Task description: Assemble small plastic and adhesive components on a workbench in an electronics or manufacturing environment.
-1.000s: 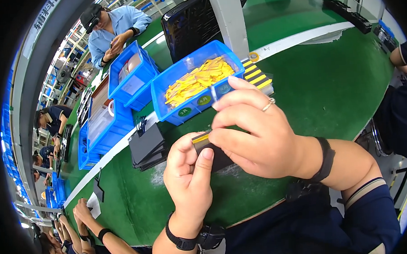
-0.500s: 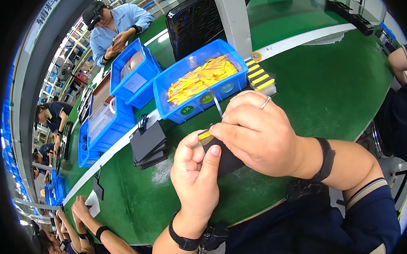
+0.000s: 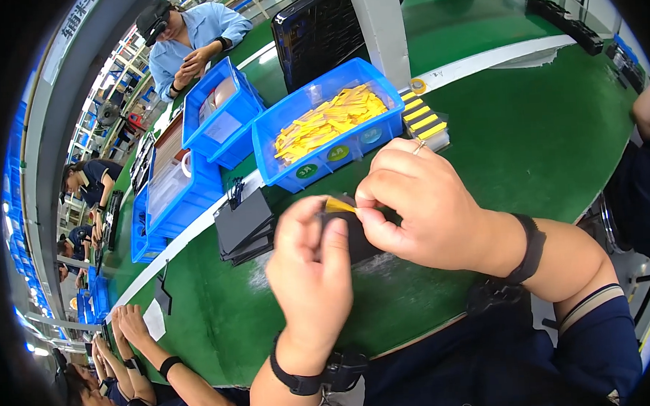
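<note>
Over the green table (image 3: 525,143), your left hand (image 3: 310,276) grips a black part (image 3: 352,234) while your right hand (image 3: 419,202) pinches a yellow strip (image 3: 338,204) against its top edge. Fitting looks underway, not finished; the blue bin (image 3: 323,156) holds many more strips.
</note>
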`<state>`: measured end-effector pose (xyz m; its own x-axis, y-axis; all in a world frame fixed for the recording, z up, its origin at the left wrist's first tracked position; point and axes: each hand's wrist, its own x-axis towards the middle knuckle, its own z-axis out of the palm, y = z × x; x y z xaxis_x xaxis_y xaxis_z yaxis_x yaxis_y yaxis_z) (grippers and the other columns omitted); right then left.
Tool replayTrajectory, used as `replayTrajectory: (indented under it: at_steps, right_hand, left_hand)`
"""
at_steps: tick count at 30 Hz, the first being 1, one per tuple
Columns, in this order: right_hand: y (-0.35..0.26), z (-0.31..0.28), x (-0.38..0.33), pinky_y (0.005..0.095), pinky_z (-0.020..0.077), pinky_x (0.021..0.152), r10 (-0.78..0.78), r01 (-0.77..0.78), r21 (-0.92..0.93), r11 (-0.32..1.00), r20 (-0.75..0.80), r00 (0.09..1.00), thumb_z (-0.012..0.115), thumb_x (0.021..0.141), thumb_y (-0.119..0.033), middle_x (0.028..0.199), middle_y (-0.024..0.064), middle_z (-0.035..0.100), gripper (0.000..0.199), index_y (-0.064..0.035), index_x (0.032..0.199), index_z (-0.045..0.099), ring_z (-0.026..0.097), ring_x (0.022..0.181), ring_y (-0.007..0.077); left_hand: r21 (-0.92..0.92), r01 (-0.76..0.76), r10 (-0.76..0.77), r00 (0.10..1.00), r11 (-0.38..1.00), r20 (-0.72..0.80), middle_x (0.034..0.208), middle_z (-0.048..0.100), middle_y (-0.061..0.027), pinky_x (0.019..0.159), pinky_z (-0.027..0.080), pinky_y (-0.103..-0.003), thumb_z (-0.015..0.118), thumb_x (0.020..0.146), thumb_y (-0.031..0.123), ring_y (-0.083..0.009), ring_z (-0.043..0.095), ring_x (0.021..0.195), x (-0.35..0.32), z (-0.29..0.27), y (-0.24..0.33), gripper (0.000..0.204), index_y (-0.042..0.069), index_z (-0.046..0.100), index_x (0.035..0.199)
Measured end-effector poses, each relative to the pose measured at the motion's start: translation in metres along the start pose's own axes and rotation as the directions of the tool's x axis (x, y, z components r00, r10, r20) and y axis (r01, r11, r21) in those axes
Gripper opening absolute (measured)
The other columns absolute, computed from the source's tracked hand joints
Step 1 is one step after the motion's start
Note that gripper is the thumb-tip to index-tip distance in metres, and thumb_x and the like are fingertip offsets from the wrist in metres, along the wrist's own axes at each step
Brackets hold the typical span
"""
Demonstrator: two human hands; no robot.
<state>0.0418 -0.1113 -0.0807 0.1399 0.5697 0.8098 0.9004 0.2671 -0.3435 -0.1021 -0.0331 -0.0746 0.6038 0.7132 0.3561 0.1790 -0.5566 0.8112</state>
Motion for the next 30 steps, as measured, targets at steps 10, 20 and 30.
replayTrajectory:
  at_steps: [10,20,30]
  right_hand:
    - [0.000,0.004,-0.001,0.0368,0.0410,0.059,0.163,-0.181,0.192,0.964,0.105,0.981,0.063,0.067,-0.004,0.063,0.0080,0.050,0.013,-0.0050,0.065,0.051,0.051,0.062,0.0262]
    - [0.015,0.007,-0.001,0.0389,0.0472,0.066,0.357,-0.529,0.291,0.797,0.480,0.802,0.062,0.071,-0.012,0.068,0.0121,0.059,0.011,-0.0016,0.068,0.059,0.059,0.072,0.0295]
    - [0.019,0.007,-0.005,0.0382,0.0464,0.071,0.325,-0.352,0.017,0.936,0.346,0.880,0.067,0.074,-0.019,0.076,0.0100,0.060,0.016,-0.0042,0.075,0.061,0.058,0.078,0.0271]
  left_hand:
    - [0.309,0.128,0.014,0.908,0.942,-0.419,0.102,0.063,-0.0164,0.080,0.048,-0.031,0.064,0.082,0.010,-0.0204,0.061,0.092,0.063,-0.091,-0.073,0.038,-0.004,0.051,0.114]
    - [0.119,-0.264,0.226,0.938,0.957,0.263,0.084,0.063,-0.0049,0.064,0.047,-0.022,0.064,0.079,0.001,-0.0102,0.058,0.071,0.022,-0.013,-0.015,0.019,0.002,0.064,0.098]
    - [0.415,-0.136,0.028,0.967,0.900,0.255,0.077,0.058,-0.0120,0.064,0.049,-0.037,0.064,0.072,0.003,-0.0297,0.060,0.069,0.026,0.009,-0.043,0.015,0.001,0.063,0.087]
